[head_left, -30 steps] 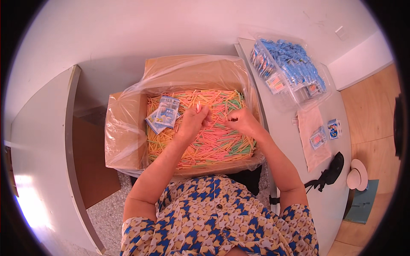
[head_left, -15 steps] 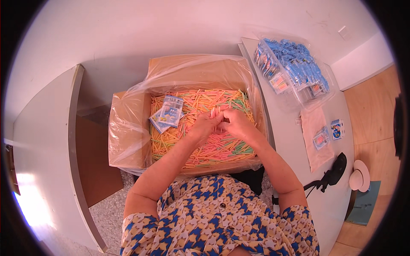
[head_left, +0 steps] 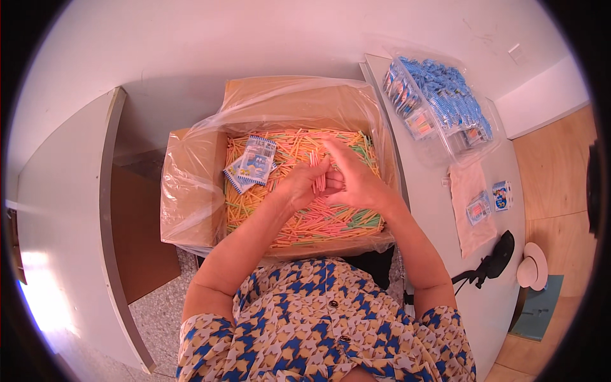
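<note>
My left hand (head_left: 301,183) is closed around a small upright bunch of thin pink sticks (head_left: 317,173), above the middle of the box. Close beside it on the right, my right hand (head_left: 358,180) is open, thumb and fingers apart; whether it touches the bunch I cannot tell. Beneath both hands, a cardboard box (head_left: 197,149) lined with clear plastic is filled with loose thin sticks (head_left: 305,229) in pink, yellow, orange and green. Two flat blue-and-white packets (head_left: 257,162) lie overlapping on the sticks, left of my left hand.
On the right-hand table (head_left: 433,235) stands a clear plastic bin (head_left: 445,137) full of blue-and-white packets. Nearer lie a pale pink cloth (head_left: 470,239) with a packet (head_left: 478,209) on it, another small packet (head_left: 502,195) and a black device (head_left: 496,258). A grey panel (head_left: 63,191) stands at left.
My right hand has opened and drawn slightly away from the bunch, its fingers now spread. The left hand keeps its hold on the sticks. The whole view has shifted slightly.
</note>
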A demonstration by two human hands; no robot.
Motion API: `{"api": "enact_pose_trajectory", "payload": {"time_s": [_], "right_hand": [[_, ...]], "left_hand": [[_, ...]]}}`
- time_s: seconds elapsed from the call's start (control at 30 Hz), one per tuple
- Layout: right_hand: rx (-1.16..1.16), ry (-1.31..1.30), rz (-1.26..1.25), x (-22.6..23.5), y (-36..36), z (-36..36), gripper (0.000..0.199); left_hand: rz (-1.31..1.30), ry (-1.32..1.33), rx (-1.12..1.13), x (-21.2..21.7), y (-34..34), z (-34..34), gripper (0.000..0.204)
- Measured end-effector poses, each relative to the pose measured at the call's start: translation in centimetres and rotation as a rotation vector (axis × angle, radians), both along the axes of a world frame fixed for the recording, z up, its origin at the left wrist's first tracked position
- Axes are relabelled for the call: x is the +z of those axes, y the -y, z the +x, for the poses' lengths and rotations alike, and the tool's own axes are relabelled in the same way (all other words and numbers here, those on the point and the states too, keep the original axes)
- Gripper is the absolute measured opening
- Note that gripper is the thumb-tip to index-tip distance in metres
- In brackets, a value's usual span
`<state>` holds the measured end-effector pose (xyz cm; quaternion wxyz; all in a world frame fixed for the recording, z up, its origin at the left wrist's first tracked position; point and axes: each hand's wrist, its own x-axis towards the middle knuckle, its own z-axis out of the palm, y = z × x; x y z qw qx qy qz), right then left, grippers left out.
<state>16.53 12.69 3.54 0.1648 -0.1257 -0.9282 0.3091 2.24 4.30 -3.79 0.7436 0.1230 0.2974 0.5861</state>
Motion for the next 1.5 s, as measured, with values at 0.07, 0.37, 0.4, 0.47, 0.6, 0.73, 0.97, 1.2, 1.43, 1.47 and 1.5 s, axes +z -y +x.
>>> {"api": "enact_pose_trajectory", "payload": {"time_s": [0.07,0.37,0.4,0.47,0.6,0.73,0.97,1.2,1.43,1.47,1.5], "right_hand": [[0.057,0.086,0.126,-0.9,0.5,-1.0,0.106],[0.003,0.122,0.099,-1.1,0.7,-1.8,0.085],[0.0,0.121,0.098,-1.4,0.7,-1.8,0.085],[-0.034,0.087,0.07,-1.8,0.8,-1.8,0.08],[0.023,-0.019,0.112,-1.2,0.1,-1.3,0.074],[-0.258,-0.138,-0.039,-0.4,0.3,-0.8,0.043],[-0.351,-0.239,0.208,-4.0,1.8,-2.0,0.032],[-0.327,-0.222,0.135,-1.2,3.3,-1.6,0.029],[-0.506,-0.435,-0.414,-5.1,2.9,-0.9,0.028],[-0.508,-0.425,-0.366,-4.1,2.8,-0.2,0.03],[-0.508,-0.409,-0.321,-3.4,3.1,0.6,0.032]], "left_hand": [[-0.062,0.058,0.024,0.2,0.0,0.1,0.024],[0.0,0.027,0.062,-1.3,-0.1,0.0,0.022],[0.006,-0.002,0.051,-1.3,-0.1,-0.1,0.021],[0.01,-0.033,0.04,-1.1,0.0,-0.1,0.02],[-0.002,-0.094,0.055,0.1,0.1,0.3,0.018],[0.072,-0.642,-0.08,1.4,0.1,0.0,0.021],[0.634,-1.089,0.262,0.9,-0.1,1.3,0.026],[0.496,-1.101,0.11,-0.6,0.7,1.8,0.024],[0.259,-1.365,-0.195,5.8,2.3,-1.4,0.035],[0.253,-1.379,-0.199,5.6,2.8,-2.8,0.035],[0.158,-1.886,0.051,4.7,3.5,-4.2,0.04]]}}
